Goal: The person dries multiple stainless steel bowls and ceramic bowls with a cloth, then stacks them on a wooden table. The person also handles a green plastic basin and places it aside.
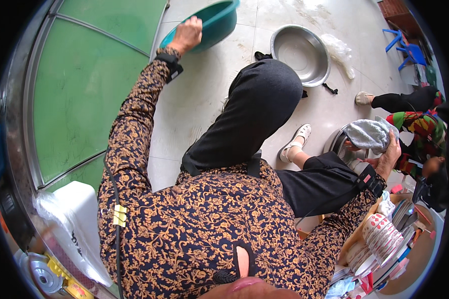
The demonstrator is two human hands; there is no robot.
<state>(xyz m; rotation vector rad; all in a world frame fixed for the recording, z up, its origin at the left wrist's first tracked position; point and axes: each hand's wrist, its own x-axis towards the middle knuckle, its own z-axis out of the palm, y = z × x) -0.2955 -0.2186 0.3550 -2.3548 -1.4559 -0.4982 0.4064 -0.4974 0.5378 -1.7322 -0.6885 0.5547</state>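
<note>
My left hand (189, 34) grips the near rim of a teal plastic basin (217, 28), which is tilted and slightly blurred at the top of the view, over the tiled floor. My right hand (391, 153) holds a crumpled grey cloth (372, 134) off to the right, past my knee. Beneath the cloth is a shiny metal pot (335, 141), partly covered by it. Whether the cloth touches the pot cannot be made out.
A wide metal basin (301, 56) stands on the floor beside a clear plastic bag (337, 50). A green panel (93, 82) borders my left. Another person (415, 119) is close on the right. Stacked paper bowls (383, 237) lie on a round table (415, 267); a blue stool (409, 50) is farther off.
</note>
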